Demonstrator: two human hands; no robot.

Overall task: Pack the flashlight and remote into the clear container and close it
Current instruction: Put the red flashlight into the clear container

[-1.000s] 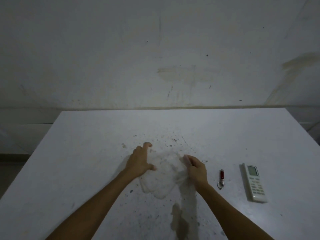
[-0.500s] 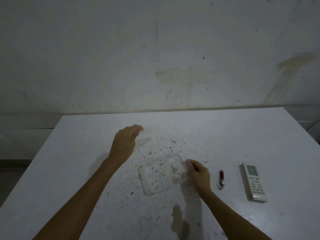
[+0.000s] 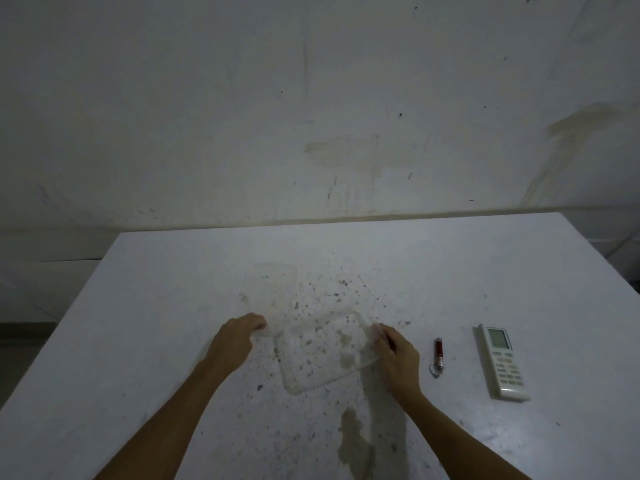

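The clear container point(image 3: 322, 355) lies open on the white table point(image 3: 450, 271), in front of me at the middle. My right hand point(image 3: 394, 351) grips its right rim. My left hand point(image 3: 239, 337) is curled against its left far corner. The clear lid point(image 3: 273, 282) lies flat on the table behind and to the left, faint against the surface. A small red flashlight point(image 3: 438, 351) with a key ring lies just right of my right hand. The white remote point(image 3: 502, 362), screen end away from me, lies further right. Both are outside the container.
The tabletop has dark specks around the container and a brownish stain point(image 3: 353, 441) near the front edge. A stained wall point(image 3: 311, 116) rises just behind the table's far edge. The floor shows at the far left.
My left hand lifted the lid off, carried it back-left, left it on the table and returned to the container's left corner. My right hand stayed on the right rim.
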